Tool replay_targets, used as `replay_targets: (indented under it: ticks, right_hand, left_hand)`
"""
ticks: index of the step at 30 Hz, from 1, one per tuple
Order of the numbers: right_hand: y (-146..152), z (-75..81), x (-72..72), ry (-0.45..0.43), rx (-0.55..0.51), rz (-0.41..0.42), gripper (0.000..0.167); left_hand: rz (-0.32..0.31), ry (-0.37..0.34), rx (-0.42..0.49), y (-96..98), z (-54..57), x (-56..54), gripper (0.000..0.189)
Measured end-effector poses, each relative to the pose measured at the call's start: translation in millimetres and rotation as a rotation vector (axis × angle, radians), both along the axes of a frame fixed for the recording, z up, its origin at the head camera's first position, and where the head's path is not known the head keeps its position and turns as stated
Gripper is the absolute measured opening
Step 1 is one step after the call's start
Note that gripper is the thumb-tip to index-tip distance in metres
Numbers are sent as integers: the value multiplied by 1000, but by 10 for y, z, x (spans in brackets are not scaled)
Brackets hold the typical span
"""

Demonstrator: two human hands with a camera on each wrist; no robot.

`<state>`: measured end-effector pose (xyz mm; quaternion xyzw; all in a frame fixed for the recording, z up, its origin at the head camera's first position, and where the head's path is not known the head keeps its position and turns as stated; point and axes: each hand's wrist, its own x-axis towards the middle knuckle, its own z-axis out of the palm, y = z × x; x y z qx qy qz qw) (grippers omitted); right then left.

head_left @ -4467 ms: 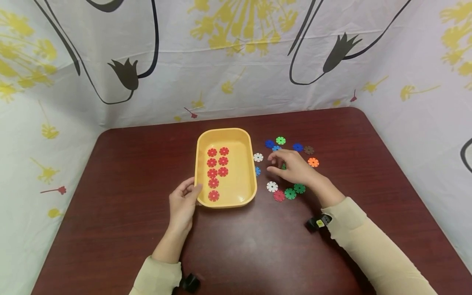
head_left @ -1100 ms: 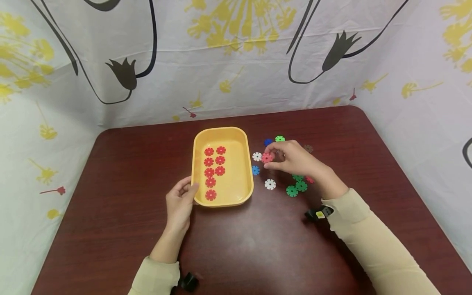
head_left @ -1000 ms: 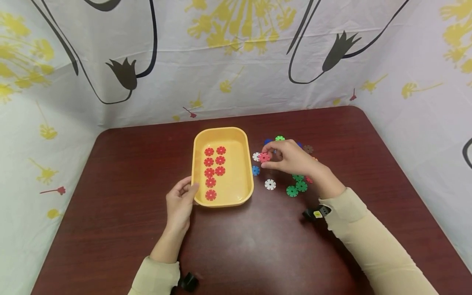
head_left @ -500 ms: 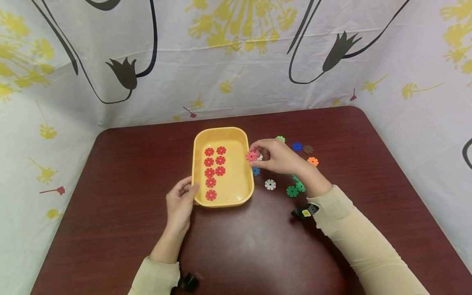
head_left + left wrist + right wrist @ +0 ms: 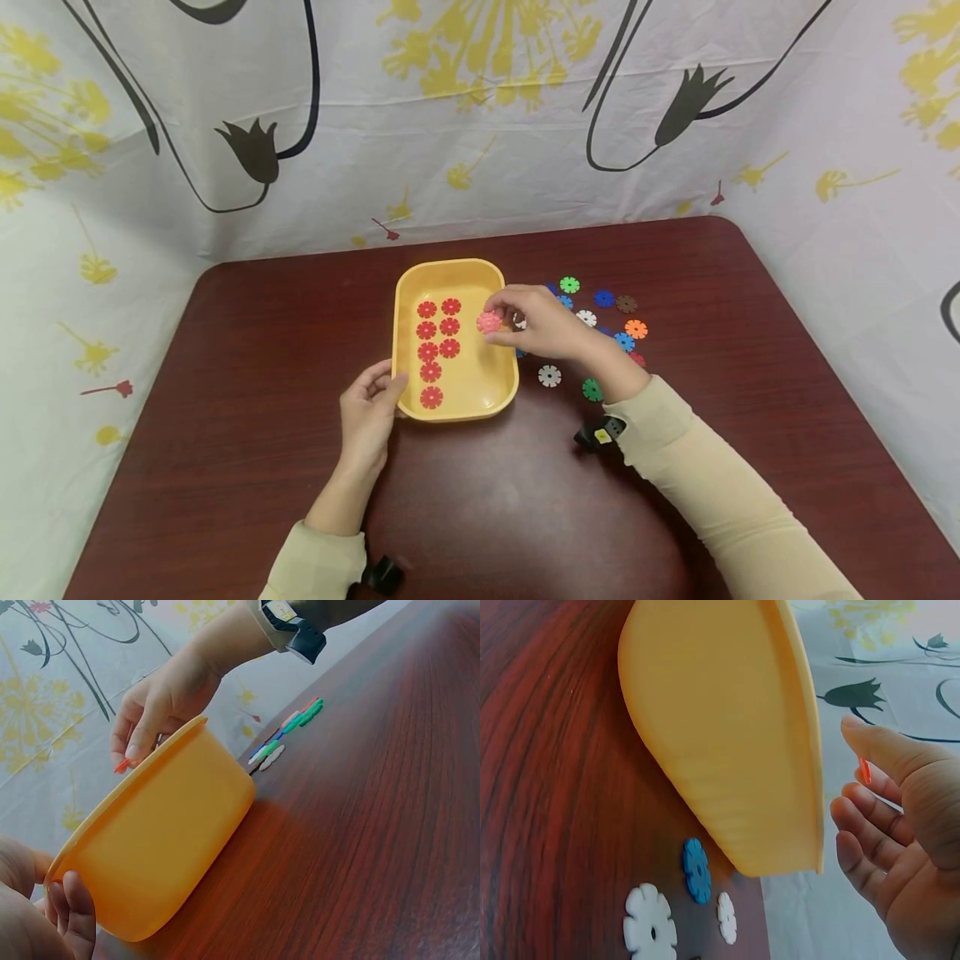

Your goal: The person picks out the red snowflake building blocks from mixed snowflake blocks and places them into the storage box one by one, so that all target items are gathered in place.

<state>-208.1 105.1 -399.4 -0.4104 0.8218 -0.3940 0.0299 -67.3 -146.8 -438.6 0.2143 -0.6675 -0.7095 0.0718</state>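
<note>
My right hand (image 5: 543, 321) pinches a pinkish-red snowflake disc (image 5: 488, 322) between thumb and fingers, over the right part of a yellow tray (image 5: 480, 387). In the left wrist view the disc (image 5: 121, 766) shows just past the tray's rim; in the right wrist view only a thin red edge (image 5: 865, 770) shows behind the thumb. With the thumb on the rim and fingers against the outer wall, my left hand (image 5: 367, 421) holds the tray's near left side. Inside, several red snowflake discs (image 5: 430, 372) lie in two columns along the left.
Right of the tray, loose snowflake discs are scattered on the dark red wooden table (image 5: 480, 517): white (image 5: 550, 376), green (image 5: 592, 389), orange (image 5: 636, 329), brown (image 5: 626, 304), blue (image 5: 603, 298) and others. My right forearm and hand cover some of them. A patterned cloth (image 5: 450, 183) hangs behind the table.
My right hand, empty over the loose discs at first, has picked up a pinkish-red disc and carried it left over the tray. My left hand stays on the tray's rim.
</note>
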Motion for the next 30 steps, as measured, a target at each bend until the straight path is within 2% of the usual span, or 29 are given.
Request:
replay_targets:
  ticks: [15,23,26,30]
  right_hand:
    - [-350,-52,17,13,64,73,32]
    - [-480,-82,38,24,134,96,26]
    - [-536,-87,46,16,181,116,26]
    - [-602,-97,62,5,311,109,23]
  left_hand:
    - [15,10,-56,-9,-10,-17,31]
    - [7,14,-32,7,-24,-21,31]
    - [6,17,-20,10,-22,-19,31]
    - [7,16,-17,15,-16,-15,31]
